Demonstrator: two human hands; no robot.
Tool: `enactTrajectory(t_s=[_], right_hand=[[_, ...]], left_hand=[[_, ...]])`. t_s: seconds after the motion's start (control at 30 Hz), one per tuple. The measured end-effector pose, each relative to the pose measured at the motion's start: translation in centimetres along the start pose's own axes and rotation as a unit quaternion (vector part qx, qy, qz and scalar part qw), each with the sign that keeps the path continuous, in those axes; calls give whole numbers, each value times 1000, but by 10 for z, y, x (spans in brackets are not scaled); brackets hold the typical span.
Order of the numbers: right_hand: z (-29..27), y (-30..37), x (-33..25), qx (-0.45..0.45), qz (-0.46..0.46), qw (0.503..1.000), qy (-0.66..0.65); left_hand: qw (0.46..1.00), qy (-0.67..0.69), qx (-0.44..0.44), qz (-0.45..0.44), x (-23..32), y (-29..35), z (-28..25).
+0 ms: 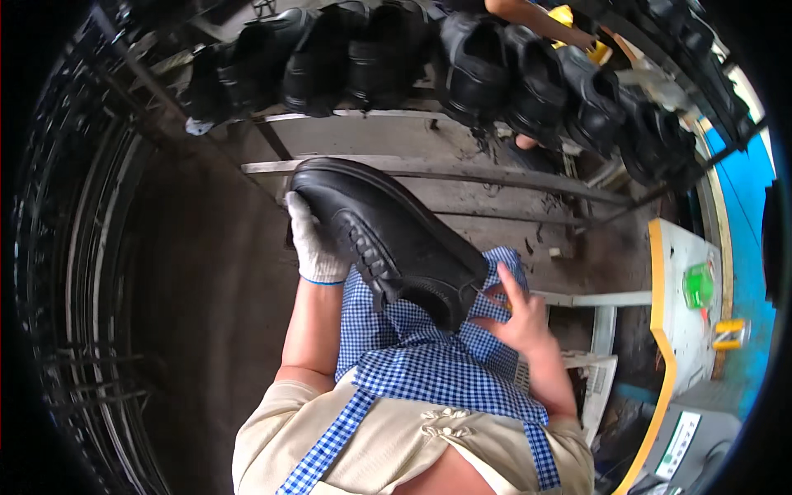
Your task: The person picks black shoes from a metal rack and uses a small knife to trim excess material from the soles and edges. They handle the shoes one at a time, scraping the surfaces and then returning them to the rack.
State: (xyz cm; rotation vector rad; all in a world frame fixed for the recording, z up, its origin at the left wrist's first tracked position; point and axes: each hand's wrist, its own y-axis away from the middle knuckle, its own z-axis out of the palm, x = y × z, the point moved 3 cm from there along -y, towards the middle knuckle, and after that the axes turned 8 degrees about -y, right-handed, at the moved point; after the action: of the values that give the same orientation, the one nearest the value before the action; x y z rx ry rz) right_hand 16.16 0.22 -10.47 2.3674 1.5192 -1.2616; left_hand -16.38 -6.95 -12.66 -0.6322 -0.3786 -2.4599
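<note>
A black lace-up leather shoe (392,219) is held tilted above my lap, its toe up to the left and its heel down to the right. My left hand (313,241), in a white knit glove, is closed on the toe end, with its fingers partly hidden behind the shoe. Close to the heel is my bare right hand (520,318), its index finger stretched out and its other fingers curled. A small yellowish bit shows among those fingers, too small to name. Whether this hand touches the heel I cannot tell.
Several black shoes (384,58) stand along a metal rack (437,169) in front of me. Another person's arm (540,21) reaches in behind it. At right is a white table with a yellow edge (658,289), bearing a green object (698,286) and a yellow object (729,334).
</note>
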Motion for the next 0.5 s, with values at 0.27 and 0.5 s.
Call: enactTrajectory(t_s=[0.27, 0.5], right_hand=[[40, 11, 5, 106, -73, 990, -65], [45, 37, 47, 132, 296, 667, -671]], left_hand=[[998, -44, -35, -6, -26, 12, -8], [938, -264, -179, 134, -1, 25, 27]])
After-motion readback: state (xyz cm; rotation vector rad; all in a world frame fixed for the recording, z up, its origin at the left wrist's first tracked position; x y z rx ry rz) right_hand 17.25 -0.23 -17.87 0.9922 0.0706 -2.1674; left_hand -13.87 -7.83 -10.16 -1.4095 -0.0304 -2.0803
